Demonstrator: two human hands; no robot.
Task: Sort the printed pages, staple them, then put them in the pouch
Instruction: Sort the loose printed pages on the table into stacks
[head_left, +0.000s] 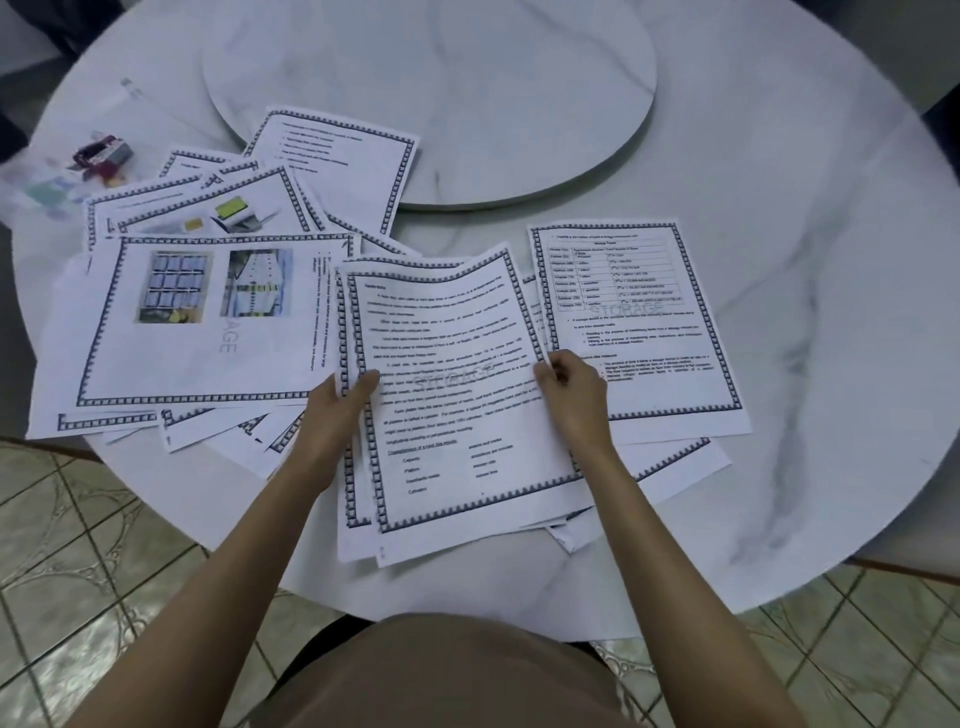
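both, seemingly, left hand (340, 402) and right hand (571, 389) pinch text page (457, 395).

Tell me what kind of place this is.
Probably a home dining area: a round marble-look table with a raised turntable at its centre, over a patterned tile floor. The printed pages lie spread on the table.

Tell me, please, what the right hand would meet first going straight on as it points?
Probably the lifted page whose edge the right hand pinches; past that, perhaps the turntable, though depth is unclear.
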